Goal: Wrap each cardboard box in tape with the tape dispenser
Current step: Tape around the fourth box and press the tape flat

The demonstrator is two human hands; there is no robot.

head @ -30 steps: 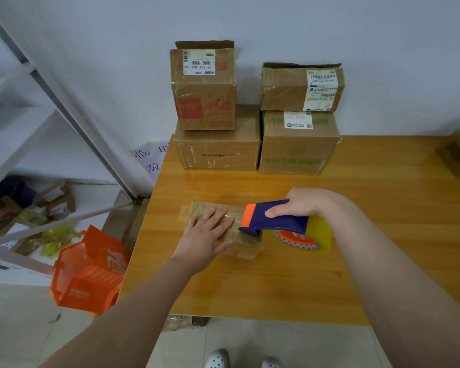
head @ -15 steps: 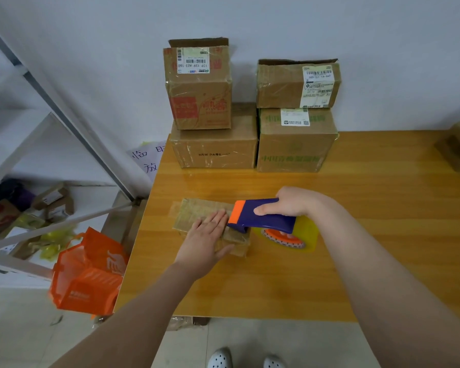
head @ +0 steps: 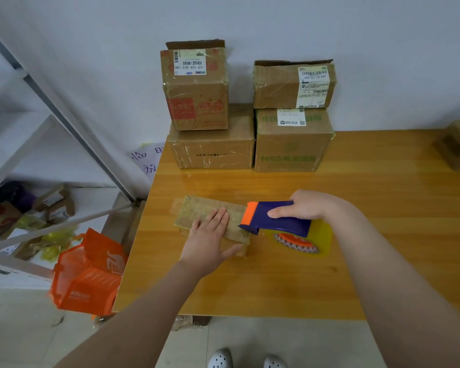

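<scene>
A small flat cardboard box lies on the wooden table near its left side. My left hand presses flat on top of the box, fingers straight and thumb along its near edge. My right hand grips the blue and orange tape dispenser, whose orange front end sits at the box's right end. The clear tape roll hangs below the dispenser, just right of the box.
Several taped cardboard boxes are stacked against the wall at the table's back. Another box sits at the far right edge. An orange basket stands on the floor left of the table, beside a white shelf frame.
The dispenser moved left along the box, then back right to its right end. My left hand stayed pressed on the box.
</scene>
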